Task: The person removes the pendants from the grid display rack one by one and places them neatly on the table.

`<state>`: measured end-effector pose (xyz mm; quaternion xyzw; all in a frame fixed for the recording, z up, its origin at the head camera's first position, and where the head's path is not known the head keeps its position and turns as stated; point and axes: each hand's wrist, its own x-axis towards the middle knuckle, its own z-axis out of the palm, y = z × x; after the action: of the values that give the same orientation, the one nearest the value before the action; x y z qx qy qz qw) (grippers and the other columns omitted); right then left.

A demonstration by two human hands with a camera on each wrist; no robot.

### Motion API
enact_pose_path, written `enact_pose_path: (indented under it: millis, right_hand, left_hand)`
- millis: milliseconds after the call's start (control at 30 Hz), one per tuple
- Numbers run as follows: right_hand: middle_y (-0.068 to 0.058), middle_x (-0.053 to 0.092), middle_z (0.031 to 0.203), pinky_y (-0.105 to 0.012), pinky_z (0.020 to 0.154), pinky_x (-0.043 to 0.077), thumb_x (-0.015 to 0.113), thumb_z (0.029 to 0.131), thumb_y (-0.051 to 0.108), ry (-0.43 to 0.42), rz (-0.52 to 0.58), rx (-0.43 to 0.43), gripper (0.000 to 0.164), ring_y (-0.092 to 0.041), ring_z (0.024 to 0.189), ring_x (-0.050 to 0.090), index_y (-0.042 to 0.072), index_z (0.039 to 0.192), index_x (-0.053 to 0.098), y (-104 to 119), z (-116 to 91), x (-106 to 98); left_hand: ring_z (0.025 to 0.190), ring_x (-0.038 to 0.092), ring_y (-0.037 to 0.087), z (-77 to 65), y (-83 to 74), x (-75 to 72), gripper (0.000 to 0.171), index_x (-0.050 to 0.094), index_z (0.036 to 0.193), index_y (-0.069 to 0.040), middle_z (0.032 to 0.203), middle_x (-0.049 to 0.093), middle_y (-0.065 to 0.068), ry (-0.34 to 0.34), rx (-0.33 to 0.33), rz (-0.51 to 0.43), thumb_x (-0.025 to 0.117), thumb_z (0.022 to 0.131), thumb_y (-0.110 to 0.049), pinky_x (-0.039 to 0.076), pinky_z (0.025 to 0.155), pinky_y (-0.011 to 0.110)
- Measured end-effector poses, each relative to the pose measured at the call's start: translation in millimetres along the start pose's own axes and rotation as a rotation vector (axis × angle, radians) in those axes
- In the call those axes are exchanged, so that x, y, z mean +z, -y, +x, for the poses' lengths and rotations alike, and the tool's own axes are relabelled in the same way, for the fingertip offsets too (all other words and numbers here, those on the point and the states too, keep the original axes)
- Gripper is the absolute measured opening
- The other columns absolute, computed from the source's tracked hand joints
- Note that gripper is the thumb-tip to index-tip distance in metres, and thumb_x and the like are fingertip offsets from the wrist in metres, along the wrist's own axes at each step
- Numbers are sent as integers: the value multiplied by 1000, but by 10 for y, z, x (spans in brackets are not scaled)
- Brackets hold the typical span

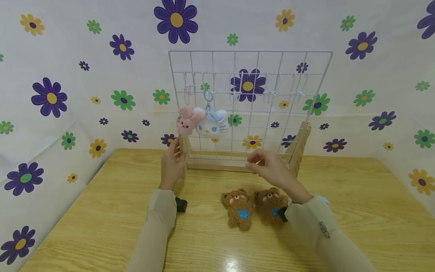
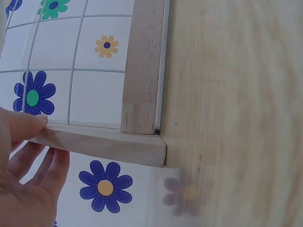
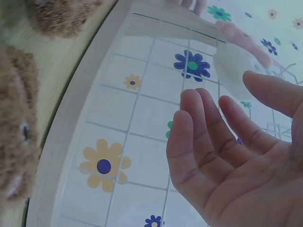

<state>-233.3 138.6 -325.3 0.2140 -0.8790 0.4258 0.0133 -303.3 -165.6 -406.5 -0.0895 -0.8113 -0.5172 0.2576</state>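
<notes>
A white wire grid rack stands in a wooden frame at the back of the table. My left hand grips its left wooden upright, thumb on one side and fingers on the other; the left wrist view shows this wooden bar up close. The right hand hovers in front of the lower grid, its fingers loosely bent and holding nothing. From hooks at the grid's upper left hang a pink plush keychain and a white cat plush keychain with a blue bow.
Two brown bear plushes lie on the wooden table in front of the rack, the right one partly behind my right sleeve. Something light blue shows behind that sleeve. Several hooks without plushes stick out at the grid's right.
</notes>
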Motion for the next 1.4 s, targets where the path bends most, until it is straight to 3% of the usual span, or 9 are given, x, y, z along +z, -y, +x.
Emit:
enact_pose_path:
  millis: [367, 667, 967, 1400]
  right_hand:
    - [-20, 69, 96, -30, 65, 60, 62, 100, 3, -100, 119, -11, 17, -33, 78, 68, -11, 109, 64, 91, 136, -87]
    - [-27, 67, 117, -25, 68, 59, 60, 102, 5, -129, 238, 37, 23, -18, 79, 67, -12, 119, 61, 192, 195, -123]
    - [-22, 69, 106, -26, 71, 60, 60, 102, 9, -196, 303, 40, 25, -15, 79, 67, -8, 120, 62, 346, 307, -153]
    - [-22, 68, 110, -27, 71, 61, 59, 103, 11, -251, 354, 47, 24, -17, 78, 67, -5, 120, 62, 590, 534, -205]
  left_hand:
    - [116, 62, 43, 4, -20, 7, 52, 50, 143, 2, 137, 58, 27, 11, -4, -13, 62, 94, 14, 55, 97, 50]
    - [117, 62, 45, -19, -3, -1, 54, 49, 144, 3, 138, 57, 28, 21, -17, -5, 62, 93, 14, 55, 97, 50]
    - [118, 61, 44, -38, 8, -35, 53, 48, 144, 5, 139, 56, 28, 34, -33, 26, 61, 93, 15, 55, 98, 48]
    - [117, 62, 42, -13, 15, -33, 52, 49, 143, 5, 140, 56, 26, 39, -8, 28, 60, 94, 15, 55, 98, 47]
